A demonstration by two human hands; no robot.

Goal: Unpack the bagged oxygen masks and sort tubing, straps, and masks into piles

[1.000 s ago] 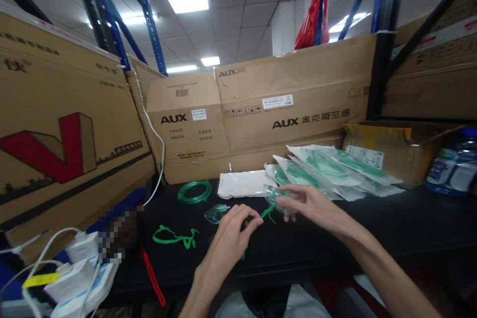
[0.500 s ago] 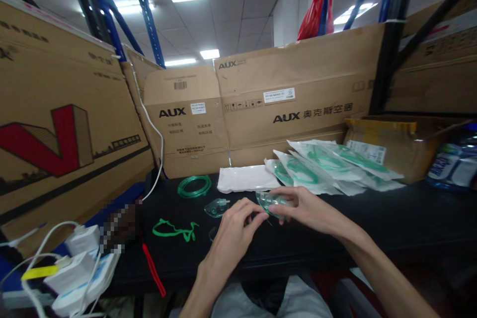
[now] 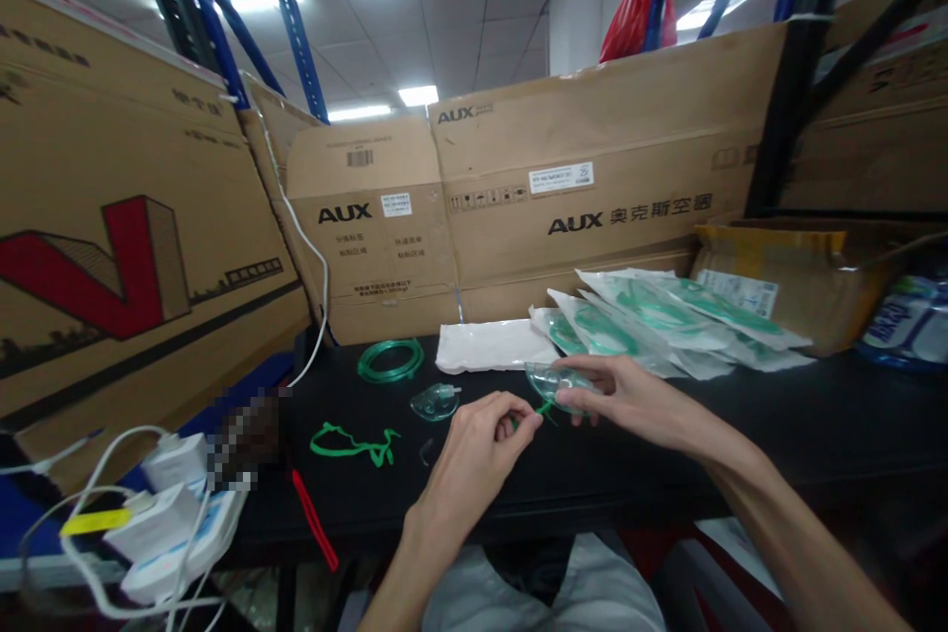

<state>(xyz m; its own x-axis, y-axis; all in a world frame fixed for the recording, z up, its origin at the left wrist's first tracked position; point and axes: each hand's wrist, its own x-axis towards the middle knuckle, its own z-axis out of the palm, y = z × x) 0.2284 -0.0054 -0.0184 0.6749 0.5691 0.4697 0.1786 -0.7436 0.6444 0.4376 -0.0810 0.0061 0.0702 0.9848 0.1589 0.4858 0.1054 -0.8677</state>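
Note:
My right hand (image 3: 629, 400) is closed round a clear plastic oxygen mask (image 3: 546, 379), held just above the black table. My left hand (image 3: 481, 444) pinches a thin green elastic strap (image 3: 546, 409) at the mask's lower edge; its fingers hide part of the strap. Left of the hands lies another clear mask (image 3: 435, 402). A loose green elastic strap (image 3: 379, 455) rests farther left on the table, with a coil of green tubing (image 3: 386, 376) behind it. Beside my left hand is a small clear piece (image 3: 426, 452), too faint to name.
A white packet (image 3: 493, 349) and several clear-fronted pouches with green tubing (image 3: 652, 321) lie at the back. An open cardboard box (image 3: 785, 267) and a blue bottle (image 3: 908, 321) stand right. A power strip (image 3: 185, 548) and a red strap (image 3: 315, 521) are left.
The mask has moved slightly right and tilted in my right hand. My left hand has shifted a little right, and more of the green strap shows between the hands.

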